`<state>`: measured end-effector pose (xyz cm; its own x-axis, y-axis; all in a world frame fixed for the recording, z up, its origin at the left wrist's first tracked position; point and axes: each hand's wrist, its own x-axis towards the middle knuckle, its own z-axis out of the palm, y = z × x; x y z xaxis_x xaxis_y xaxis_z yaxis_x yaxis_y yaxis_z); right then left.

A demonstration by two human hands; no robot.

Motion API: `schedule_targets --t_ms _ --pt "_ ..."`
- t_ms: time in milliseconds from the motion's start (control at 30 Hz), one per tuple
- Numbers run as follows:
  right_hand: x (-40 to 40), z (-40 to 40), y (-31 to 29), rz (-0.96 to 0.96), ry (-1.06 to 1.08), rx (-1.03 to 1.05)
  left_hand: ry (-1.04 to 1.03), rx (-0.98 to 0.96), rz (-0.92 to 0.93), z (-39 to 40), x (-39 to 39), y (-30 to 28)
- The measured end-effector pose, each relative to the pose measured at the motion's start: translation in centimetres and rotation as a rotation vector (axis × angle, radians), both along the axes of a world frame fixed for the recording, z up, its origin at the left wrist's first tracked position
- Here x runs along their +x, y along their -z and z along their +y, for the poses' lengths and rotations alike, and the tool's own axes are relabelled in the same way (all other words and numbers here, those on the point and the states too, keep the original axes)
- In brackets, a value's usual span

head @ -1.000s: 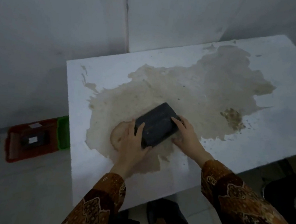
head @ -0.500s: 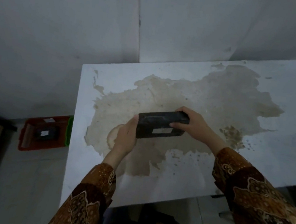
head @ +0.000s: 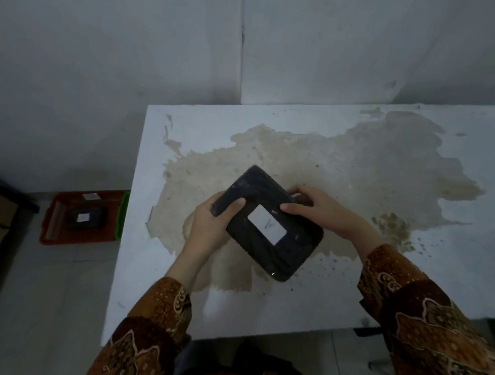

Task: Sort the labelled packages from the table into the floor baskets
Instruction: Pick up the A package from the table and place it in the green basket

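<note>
Left hand (head: pixel 208 224) and right hand (head: pixel 323 211) both closed in grips; forearms angled inward.

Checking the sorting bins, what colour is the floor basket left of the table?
Orange-red basket, with a green one's edge beside it; head view.

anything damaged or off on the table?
Yes. The table top has a big brown patch across its middle where the white coating looks peeled or stained, with dark specks toward the right. The package looks intact, label up, held in both hands.
</note>
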<state>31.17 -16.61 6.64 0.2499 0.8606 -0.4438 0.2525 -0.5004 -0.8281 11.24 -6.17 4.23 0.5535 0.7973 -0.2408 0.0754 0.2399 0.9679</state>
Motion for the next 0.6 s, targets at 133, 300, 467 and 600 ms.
schedule_targets --t_ms 133,300,467,600 --pt "-0.9 1.7 -0.9 0.083 -0.006 0.078 0.302 -0.055 0.018 1.4 1.0 -2.2" --pt "-0.8 2.9 -0.8 -0.022 0.076 0.210 0.271 -0.097 0.077 1.9 1.9 -2.6" --pt "-0.7 2.5 0.5 -0.008 0.486 0.313 0.045 -0.075 0.230 0.3 1.3 -0.6" --pt "-1.4 2.0 1.4 0.084 0.808 0.325 -0.163 -0.370 0.081 -2.1 1.0 0.5"
